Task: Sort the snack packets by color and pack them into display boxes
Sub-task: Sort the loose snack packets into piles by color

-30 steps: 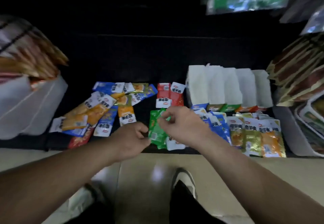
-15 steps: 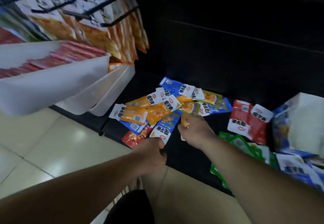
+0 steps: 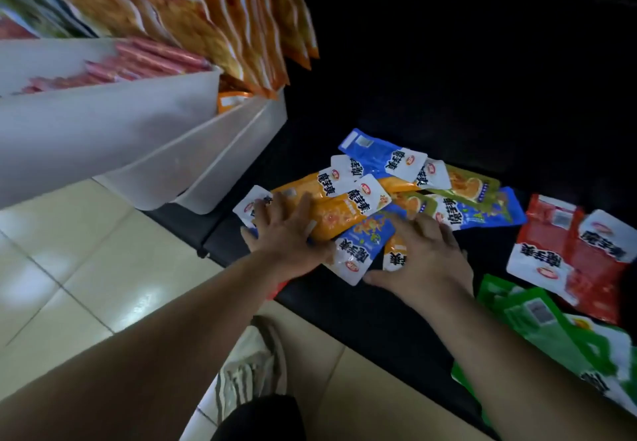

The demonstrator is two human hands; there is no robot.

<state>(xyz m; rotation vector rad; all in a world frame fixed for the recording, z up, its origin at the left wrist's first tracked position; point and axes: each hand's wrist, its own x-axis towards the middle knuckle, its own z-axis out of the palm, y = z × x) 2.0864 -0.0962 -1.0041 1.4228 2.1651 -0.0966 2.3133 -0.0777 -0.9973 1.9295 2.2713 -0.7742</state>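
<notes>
- Pale floor tiles (image 3: 103, 268) lie nearest, with a shoe (image 3: 255, 371) between the arms.
- Green packets (image 3: 537, 330) lie at the near right of a black shelf (image 3: 362, 309).
- Left hand (image 3: 286, 237) lies flat, fingers spread, on orange packets (image 3: 334, 213).
- Right hand (image 3: 427, 254) rests palm down with straight fingers, touching a blue packet (image 3: 362, 244).
- Red packets (image 3: 568, 254) lie to the right of the pile.
- White bins (image 3: 103, 137) and hanging bags (image 3: 206, 9) are at the far left.

Mixed packet pile (image 3: 362, 199) sits under left hand (image 3: 286, 233) and right hand (image 3: 424, 258). Bare shelf (image 3: 491, 251) just right of right hand, then red packets (image 3: 568, 251); green packets (image 3: 537, 330) nearer. White bins (image 3: 206, 151) and hanging orange bags (image 3: 241, 27) crowd left of left hand. Beyond fingertips, past pile: open dark shelf.
</notes>
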